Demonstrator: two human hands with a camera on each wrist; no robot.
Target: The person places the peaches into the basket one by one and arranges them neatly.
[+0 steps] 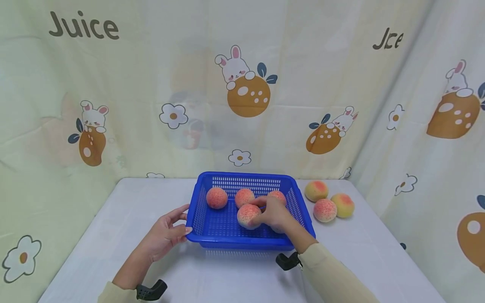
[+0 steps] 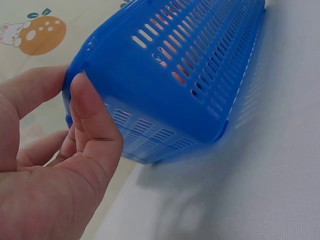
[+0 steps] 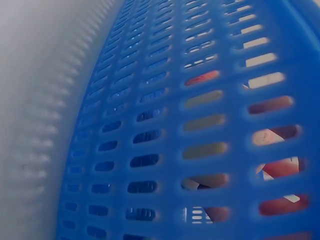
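Note:
A blue plastic basket [image 1: 242, 240] with slotted walls stands on the table. My left hand [image 1: 166, 235] pinches its left rim near the front corner, thumb on the near side, as the left wrist view also shows. Inside the basket, my right hand [image 1: 274, 213] grips a peach [image 1: 248, 216] between thumb and fingers. Behind it lie a peach [image 1: 217, 198] at the left, another peach [image 1: 243, 196] in the middle and a peach [image 1: 278, 195] partly covered by the hand. In the right wrist view the basket wall [image 3: 170, 120] hides the hand's work.
Right of the basket, three more peaches sit close together: a yellowish peach [image 1: 316, 191], a speckled pink peach [image 1: 325, 210] and another yellowish peach [image 1: 342, 205]. A white cloth covers the table [image 1: 140, 198]. A printed curtain [image 1: 151, 75] hangs behind and at the sides.

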